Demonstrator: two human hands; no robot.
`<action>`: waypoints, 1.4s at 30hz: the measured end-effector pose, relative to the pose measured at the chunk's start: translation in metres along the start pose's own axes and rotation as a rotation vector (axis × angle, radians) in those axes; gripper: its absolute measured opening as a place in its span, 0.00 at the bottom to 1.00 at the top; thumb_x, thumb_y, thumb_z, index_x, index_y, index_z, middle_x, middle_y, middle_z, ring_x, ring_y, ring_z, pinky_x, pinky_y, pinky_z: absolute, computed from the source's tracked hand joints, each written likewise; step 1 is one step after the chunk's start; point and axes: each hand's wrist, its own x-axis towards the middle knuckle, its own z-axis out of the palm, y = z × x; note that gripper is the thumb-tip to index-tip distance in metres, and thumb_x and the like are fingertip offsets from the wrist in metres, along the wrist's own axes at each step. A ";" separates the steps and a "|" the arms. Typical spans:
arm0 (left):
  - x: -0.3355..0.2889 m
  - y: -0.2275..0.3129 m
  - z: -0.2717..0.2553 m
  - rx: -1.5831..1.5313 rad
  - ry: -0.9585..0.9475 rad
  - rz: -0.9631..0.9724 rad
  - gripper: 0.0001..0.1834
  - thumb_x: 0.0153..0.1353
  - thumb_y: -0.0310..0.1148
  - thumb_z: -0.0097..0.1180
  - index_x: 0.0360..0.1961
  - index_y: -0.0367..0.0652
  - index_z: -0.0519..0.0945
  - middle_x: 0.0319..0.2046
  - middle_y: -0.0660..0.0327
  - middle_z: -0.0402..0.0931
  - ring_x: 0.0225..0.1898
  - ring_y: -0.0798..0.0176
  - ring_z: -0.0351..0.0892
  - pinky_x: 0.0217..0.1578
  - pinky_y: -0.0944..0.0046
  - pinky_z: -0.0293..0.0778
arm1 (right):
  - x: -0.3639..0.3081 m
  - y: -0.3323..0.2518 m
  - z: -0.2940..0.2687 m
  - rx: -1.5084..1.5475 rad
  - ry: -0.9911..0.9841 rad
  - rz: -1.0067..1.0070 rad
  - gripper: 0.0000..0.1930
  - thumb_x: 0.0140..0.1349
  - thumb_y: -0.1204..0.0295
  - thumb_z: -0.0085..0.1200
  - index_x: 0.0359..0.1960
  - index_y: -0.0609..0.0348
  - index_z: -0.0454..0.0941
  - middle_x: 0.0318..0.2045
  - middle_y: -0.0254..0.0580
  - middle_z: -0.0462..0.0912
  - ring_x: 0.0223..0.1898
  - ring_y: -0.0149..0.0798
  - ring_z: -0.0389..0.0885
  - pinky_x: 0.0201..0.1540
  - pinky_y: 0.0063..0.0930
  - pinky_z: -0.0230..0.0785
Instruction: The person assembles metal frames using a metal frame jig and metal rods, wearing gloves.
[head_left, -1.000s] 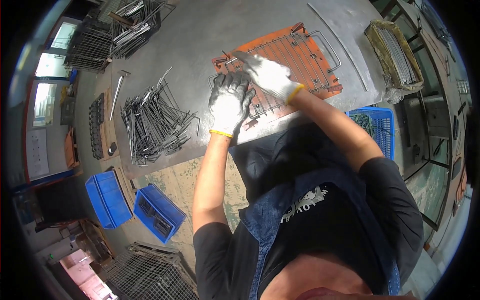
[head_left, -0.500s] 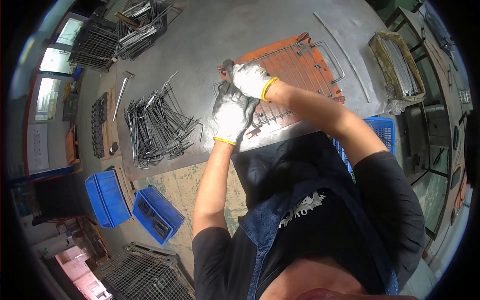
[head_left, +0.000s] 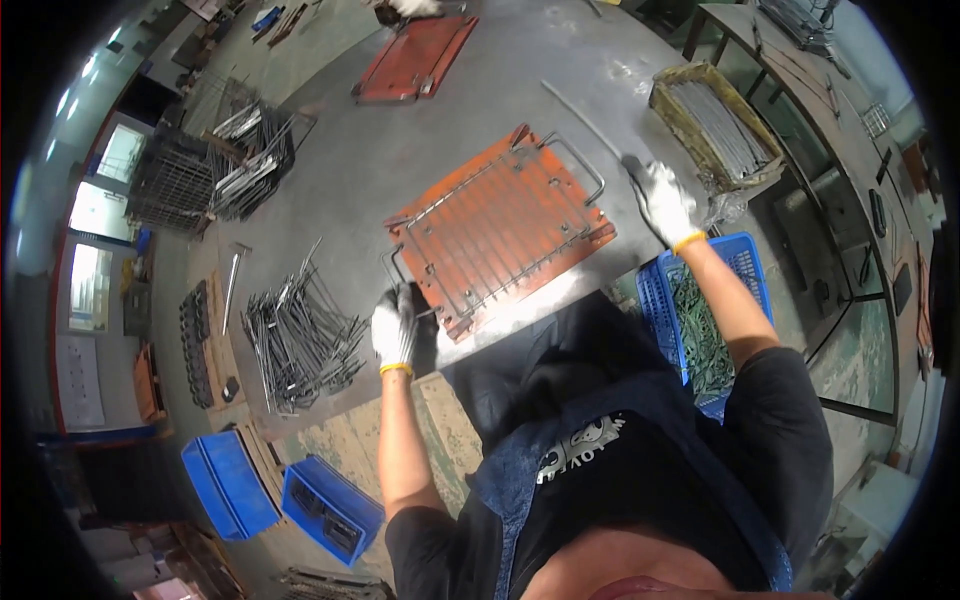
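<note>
On the metal table in front of me lies an orange jig (head_left: 590,208), tilted, with a wire grid (head_left: 500,225) of parallel rods set in it. A bent wire handle (head_left: 585,165) sticks out at its far right end, another at its left. My left hand (head_left: 394,330), in a white glove with dark fingertips, is beside the jig's near left corner. Its fingers are drawn together; what they hold, if anything, is unclear. My right hand (head_left: 666,205), gloved alike, reaches flat with fingers outstretched over the near end of a long thin rod (head_left: 580,115).
Left on the table lie a pile of bent wire rods (head_left: 305,340) and a hammer (head_left: 233,285). A box of rods (head_left: 715,125) stands right. A second orange jig (head_left: 425,60) lies at the far side, near another person's gloved hand (head_left: 415,8). Below the edge is a blue crate (head_left: 745,265).
My hands have parted: the right has left the jig's left end and swung right; the left has shifted down and left. The view has shifted, bringing the far jig into sight.
</note>
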 end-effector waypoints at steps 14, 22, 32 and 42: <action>-0.070 0.111 0.070 -1.362 -0.706 -0.458 0.23 0.69 0.49 0.43 0.47 0.36 0.71 0.34 0.44 0.80 0.30 0.53 0.84 0.31 0.62 0.81 | -0.053 0.001 -0.021 0.164 0.408 0.037 0.20 0.58 0.74 0.52 0.54 0.50 0.76 0.36 0.48 0.77 0.39 0.49 0.74 0.43 0.41 0.66; 0.045 0.214 0.136 -1.676 -0.714 -0.230 0.29 0.67 0.51 0.46 0.52 0.30 0.66 0.46 0.49 0.75 0.40 0.54 0.82 0.38 0.59 0.80 | -0.066 -0.002 0.005 0.063 0.481 0.079 0.16 0.61 0.71 0.51 0.51 0.56 0.75 0.41 0.51 0.77 0.43 0.52 0.74 0.45 0.44 0.66; 0.030 0.147 0.120 -1.439 -0.273 0.235 0.19 0.71 0.31 0.41 0.57 0.29 0.64 0.48 0.42 0.73 0.46 0.52 0.79 0.48 0.61 0.77 | -0.063 0.000 -0.019 0.130 0.446 0.008 0.13 0.60 0.73 0.51 0.47 0.59 0.77 0.36 0.51 0.78 0.38 0.51 0.76 0.42 0.42 0.67; 0.005 0.102 0.091 -1.889 -0.217 0.079 0.25 0.69 0.42 0.45 0.59 0.33 0.63 0.53 0.40 0.69 0.52 0.43 0.75 0.53 0.46 0.74 | -0.047 -0.003 -0.029 0.161 0.285 0.113 0.11 0.59 0.72 0.52 0.43 0.60 0.78 0.36 0.52 0.76 0.40 0.53 0.74 0.43 0.43 0.66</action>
